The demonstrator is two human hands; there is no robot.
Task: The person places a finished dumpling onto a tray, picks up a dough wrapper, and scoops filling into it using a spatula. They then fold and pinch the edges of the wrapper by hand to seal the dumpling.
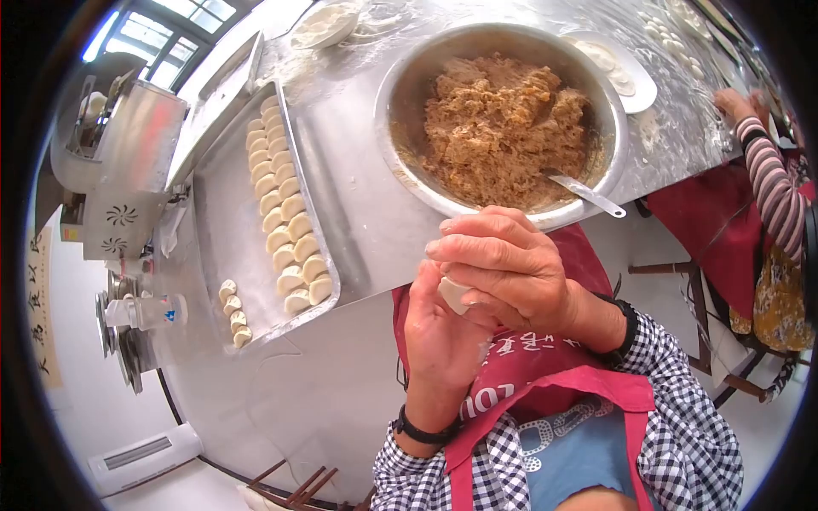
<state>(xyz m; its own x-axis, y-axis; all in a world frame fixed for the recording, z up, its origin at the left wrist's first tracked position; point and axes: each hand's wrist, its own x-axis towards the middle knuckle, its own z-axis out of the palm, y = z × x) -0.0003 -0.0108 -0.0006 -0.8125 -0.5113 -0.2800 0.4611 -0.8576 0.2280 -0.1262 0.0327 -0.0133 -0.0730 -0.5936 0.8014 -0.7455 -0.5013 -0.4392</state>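
Observation:
Both my hands meet in front of the bowl, their fingers pressed round one small pale dumpling (454, 294). My left hand (443, 341) supports it from the left with the palm turned up. Over it from the right curls my right hand (511, 268), which hides much of the dumpling. Just beyond them is a large metal bowl (388, 153) of brown filling (503, 119), with a metal spoon (588, 192) resting in it. A metal tray (226, 255) on the left bears long rows of finished dumplings (292, 206) and a few more near its front left corner.
A white plate of flour (643, 94) stands right of the bowl, and a flour dish (324, 25) at the back left. On the right, a co-worker's hand (734, 106) and striped sleeve are at the table. A plastic bottle (153, 312) and a metal machine (132, 145) are at the left.

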